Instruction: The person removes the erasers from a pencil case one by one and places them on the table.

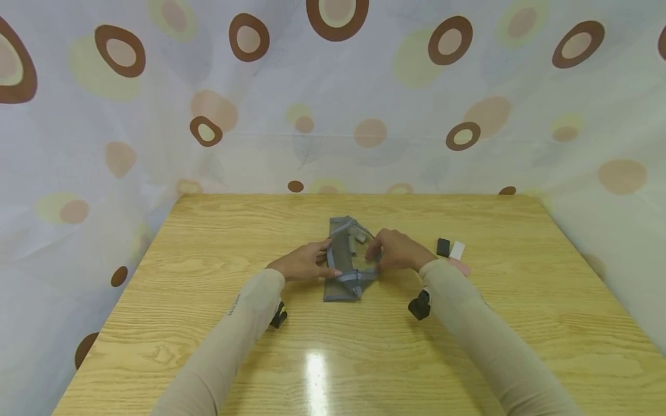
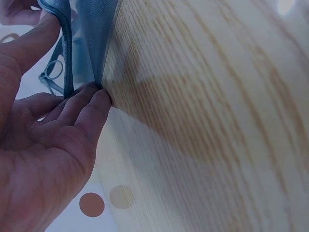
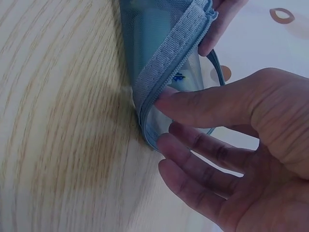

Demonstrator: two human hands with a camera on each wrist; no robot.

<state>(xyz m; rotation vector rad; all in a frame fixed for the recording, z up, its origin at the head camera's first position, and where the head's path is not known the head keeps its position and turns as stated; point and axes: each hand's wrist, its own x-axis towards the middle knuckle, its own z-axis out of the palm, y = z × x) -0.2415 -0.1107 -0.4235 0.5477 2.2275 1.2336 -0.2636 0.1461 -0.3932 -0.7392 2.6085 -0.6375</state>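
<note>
A grey-blue mesh zipper pouch point(image 1: 340, 252) lies on the table with its zippered mouth spread apart. Light-coloured items point(image 1: 359, 234) show inside the opening. My left hand point(image 1: 304, 263) holds the pouch's left side, thumb along the zipper band and fingertips low by the table, as the left wrist view shows. On the other side, my right hand point(image 1: 398, 249) grips the mouth's edge. In the right wrist view its thumb point(image 3: 203, 107) reaches in past the zipper teeth, while the other fingers curl outside. A pale cylinder-like shape point(image 3: 153, 38) shows through the mesh.
Right of the pouch, a black block point(image 1: 443, 247), a white block point(image 1: 457, 250) and a pink piece point(image 1: 461, 266) lie close together beside my right forearm. A patterned curtain point(image 1: 333, 162) stands behind the wooden table point(image 1: 343, 358).
</note>
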